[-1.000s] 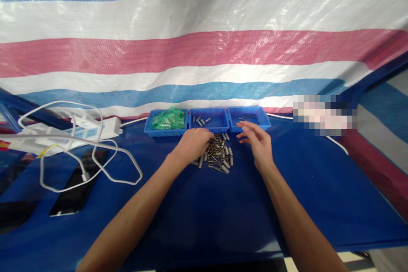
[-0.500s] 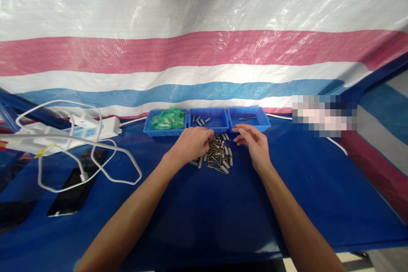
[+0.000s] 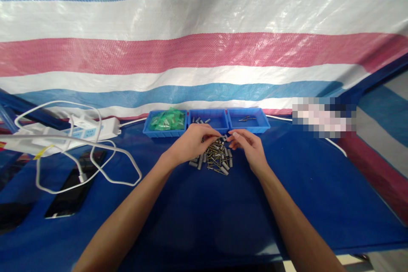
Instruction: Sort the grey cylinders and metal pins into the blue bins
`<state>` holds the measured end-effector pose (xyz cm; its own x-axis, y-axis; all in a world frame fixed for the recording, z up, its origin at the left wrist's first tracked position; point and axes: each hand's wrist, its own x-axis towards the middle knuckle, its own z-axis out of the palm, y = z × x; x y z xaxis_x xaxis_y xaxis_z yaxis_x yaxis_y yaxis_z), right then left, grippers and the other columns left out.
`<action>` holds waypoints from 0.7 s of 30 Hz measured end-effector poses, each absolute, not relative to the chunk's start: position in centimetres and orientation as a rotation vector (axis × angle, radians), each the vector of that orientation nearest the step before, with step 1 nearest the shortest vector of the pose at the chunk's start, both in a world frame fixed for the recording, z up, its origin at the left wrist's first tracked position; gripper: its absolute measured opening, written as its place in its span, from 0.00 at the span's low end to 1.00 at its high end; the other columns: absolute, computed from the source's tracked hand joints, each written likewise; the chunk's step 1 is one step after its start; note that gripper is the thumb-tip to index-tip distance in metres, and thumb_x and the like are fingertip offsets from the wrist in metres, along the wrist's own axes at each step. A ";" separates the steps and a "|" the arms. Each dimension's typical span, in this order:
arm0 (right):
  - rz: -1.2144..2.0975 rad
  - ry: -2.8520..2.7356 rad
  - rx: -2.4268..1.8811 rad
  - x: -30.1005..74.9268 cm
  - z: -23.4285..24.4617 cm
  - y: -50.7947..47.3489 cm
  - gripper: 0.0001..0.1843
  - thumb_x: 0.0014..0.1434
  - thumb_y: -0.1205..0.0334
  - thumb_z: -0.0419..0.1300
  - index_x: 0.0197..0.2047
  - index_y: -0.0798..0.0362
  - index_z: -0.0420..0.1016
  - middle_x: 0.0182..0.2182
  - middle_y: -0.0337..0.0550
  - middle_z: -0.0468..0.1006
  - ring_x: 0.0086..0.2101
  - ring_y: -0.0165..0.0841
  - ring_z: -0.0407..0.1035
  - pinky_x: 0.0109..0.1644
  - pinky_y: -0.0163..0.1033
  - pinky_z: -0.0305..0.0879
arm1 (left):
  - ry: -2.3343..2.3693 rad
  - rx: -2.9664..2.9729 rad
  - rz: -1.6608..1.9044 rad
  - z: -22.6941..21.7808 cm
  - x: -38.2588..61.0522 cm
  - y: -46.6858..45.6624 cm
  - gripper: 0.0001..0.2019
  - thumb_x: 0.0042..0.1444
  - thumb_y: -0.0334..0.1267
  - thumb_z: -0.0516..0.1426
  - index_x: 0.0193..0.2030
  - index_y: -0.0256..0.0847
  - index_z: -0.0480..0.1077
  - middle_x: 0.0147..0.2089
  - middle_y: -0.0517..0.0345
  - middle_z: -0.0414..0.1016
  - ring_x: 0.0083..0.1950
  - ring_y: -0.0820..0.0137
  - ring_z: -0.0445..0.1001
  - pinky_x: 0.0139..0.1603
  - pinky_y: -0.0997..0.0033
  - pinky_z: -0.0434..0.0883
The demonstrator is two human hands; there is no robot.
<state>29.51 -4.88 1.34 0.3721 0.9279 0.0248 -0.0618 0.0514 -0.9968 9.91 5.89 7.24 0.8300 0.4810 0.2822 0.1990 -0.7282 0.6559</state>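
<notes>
A pile of small grey sleeves and brass screws lies on the blue table cover. My left hand hovers over the pile's left side, fingers pinched on a small screw-like piece. My right hand meets it from the right, its fingertips pinched at the same small piece above the pile. Behind them stand three joined blue bins: the left bin with green plastic pieces, the middle bin with a few grey sleeves, the right bin with a few screws.
A white power strip with looping white cables lies at the left, beside a dark phone. A striped tarp hangs behind the table. A blurred patch sits at the right.
My right hand has come in from near the right bin toward the left hand. Both hands now meet over the pile, and the left hand has lifted slightly, pinching a piece.
</notes>
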 end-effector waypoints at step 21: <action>1.172 -0.744 -1.162 29.2 2.0 -5.1 0.17 0.56 0.47 0.72 0.39 0.52 0.85 0.32 0.45 0.85 0.28 0.31 0.74 0.31 0.35 0.67 | 0.555 2.316 0.723 7.2 10.1 5.6 0.18 0.57 0.25 0.62 0.54 0.40 0.77 0.38 0.59 0.83 0.38 0.71 0.80 0.45 0.72 0.76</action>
<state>29.22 -5.10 2.05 0.2723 0.9553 -0.1147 -0.3026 -0.0282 -0.9527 10.07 5.62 7.21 0.7593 0.5490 0.3493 0.1963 -0.7050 0.6815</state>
